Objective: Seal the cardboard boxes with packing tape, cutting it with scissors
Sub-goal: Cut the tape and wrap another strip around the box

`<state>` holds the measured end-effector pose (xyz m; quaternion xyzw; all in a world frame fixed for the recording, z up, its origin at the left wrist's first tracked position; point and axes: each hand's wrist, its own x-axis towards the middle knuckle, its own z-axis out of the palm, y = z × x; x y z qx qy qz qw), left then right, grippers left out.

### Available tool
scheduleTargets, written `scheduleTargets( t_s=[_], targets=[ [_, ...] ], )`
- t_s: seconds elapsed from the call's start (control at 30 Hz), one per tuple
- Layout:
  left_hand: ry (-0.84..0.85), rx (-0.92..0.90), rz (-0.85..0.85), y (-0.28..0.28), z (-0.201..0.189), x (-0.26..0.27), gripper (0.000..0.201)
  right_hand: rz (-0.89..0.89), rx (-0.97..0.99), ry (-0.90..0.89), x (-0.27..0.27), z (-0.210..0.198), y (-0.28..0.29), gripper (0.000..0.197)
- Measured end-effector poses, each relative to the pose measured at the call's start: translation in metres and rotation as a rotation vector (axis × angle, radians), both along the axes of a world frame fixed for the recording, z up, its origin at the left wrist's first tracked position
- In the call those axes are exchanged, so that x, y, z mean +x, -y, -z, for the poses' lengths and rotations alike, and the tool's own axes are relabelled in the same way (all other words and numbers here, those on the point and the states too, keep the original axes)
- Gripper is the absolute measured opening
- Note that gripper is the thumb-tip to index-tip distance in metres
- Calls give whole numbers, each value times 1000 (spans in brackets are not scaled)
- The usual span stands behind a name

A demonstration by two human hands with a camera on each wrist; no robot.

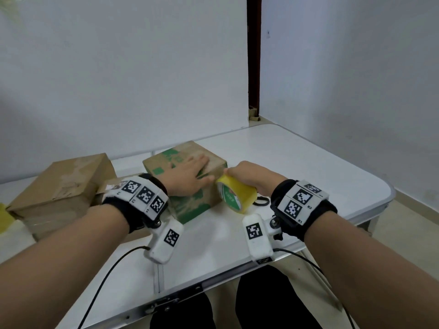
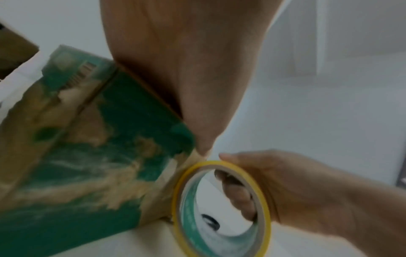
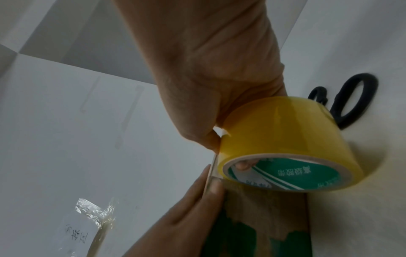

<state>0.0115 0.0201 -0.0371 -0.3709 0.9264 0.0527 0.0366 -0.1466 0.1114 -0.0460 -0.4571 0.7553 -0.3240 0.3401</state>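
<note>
Pressing my flat left hand [image 1: 190, 173] on the green-printed cardboard box [image 1: 190, 205], my right hand [image 1: 249, 176] grips the yellow tape roll [image 1: 236, 194] beside it; taping barely begun, black-handled scissors [image 3: 349, 102] untouched.

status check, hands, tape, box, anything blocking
Left hand flat on green-printed box, thumb at its edge. Right hand grips yellow tape roll at box side. Scissors behind roll, nothing blocking.

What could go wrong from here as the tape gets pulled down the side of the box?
The left hand only presses flat on the green-printed box, so pulling the yellow tape roll could slide it. The right hand grips the roll, so reaching the scissors behind it may slacken the tape.
</note>
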Motion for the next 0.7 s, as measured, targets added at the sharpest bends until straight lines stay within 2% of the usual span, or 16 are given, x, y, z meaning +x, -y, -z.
scheduleTargets(
  t_s=[0.13, 0.27, 0.43, 0.57, 0.63, 0.7],
  targets=[
    [59, -112, -7, 10, 15, 3, 88, 22, 8, 8, -5, 5, 1, 51],
    [85, -83, -179, 8, 20, 1, 94, 19, -6, 21, -9, 6, 0, 53],
    [43, 0, -152, 10, 10, 11, 86, -7, -69, 84, -8, 9, -6, 59],
    [-23, -10, -147, 5, 13, 17, 79, -70, -124, 151, -2, 9, -4, 27],
    [-72, -34, -125, 3, 3, 20, 77, -56, -152, 153, -1, -1, -5, 21],
    [-163, -86, -98, 5, -14, 22, 72, -16, -190, 118, -6, -19, 2, 36]
  ],
)
